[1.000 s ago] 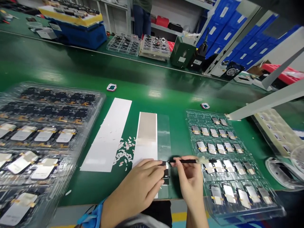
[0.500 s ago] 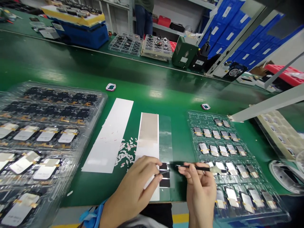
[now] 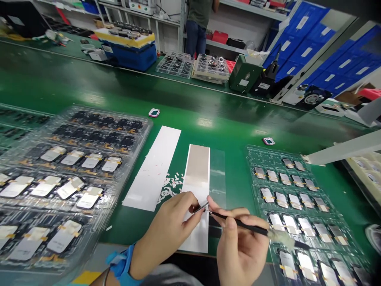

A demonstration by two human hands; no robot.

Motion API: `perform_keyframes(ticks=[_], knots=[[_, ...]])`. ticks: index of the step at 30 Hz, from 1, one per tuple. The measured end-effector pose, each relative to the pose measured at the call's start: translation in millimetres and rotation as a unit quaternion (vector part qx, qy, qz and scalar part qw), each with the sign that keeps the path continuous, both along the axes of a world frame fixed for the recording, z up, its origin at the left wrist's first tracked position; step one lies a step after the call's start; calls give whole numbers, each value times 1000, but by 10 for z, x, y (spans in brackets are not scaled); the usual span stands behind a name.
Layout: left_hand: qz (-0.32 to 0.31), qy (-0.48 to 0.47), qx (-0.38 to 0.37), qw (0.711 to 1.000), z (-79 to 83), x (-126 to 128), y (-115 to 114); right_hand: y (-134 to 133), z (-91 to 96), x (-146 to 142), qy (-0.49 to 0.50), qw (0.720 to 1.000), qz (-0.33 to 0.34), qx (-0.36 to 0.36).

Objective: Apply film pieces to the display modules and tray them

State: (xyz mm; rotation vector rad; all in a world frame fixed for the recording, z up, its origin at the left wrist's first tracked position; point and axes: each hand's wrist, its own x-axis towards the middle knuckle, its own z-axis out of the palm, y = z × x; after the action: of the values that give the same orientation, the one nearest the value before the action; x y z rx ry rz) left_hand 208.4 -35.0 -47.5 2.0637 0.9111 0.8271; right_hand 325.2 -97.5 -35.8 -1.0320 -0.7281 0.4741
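Observation:
Near the front edge of the bench, my left hand (image 3: pixel 171 220) pinches a small, thin dark piece (image 3: pixel 201 207) between thumb and fingers. My right hand (image 3: pixel 244 246) grips a slim black tool (image 3: pixel 251 228) with a pale wrapping (image 3: pixel 281 237) near its rear end. The tool's tip is at the dark piece; whether they touch I cannot tell. Under both hands lies a white backing strip (image 3: pixel 199 190) with a greyish-beige upper part. A clear sheet (image 3: pixel 218 171) runs along its right side, with dark rectangles partly hidden by my right hand.
To the left are a clear tray (image 3: pixel 131 159) of small screen parts, a white sheet (image 3: pixel 151 171) and scattered white scraps (image 3: pixel 171 184). Another clear tray (image 3: pixel 253 159) of parts stands right, near a white post (image 3: pixel 342 145). Across the bench a person (image 3: pixel 198 24) stands.
My right hand has moved left, bringing the tool's tip to the dark piece in my left hand. My left hand keeps its pinch. The head view has shifted left.

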Motion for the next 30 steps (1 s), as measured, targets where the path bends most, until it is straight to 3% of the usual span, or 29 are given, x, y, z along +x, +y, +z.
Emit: perform_keyframes(ticks=[8, 30], knots=[[-54, 1, -42, 998, 55, 0, 75, 122, 23, -78, -107, 994, -24, 26], [-55, 20, -56, 997, 2, -57, 66, 179, -176, -137, -125, 991, -45, -9]])
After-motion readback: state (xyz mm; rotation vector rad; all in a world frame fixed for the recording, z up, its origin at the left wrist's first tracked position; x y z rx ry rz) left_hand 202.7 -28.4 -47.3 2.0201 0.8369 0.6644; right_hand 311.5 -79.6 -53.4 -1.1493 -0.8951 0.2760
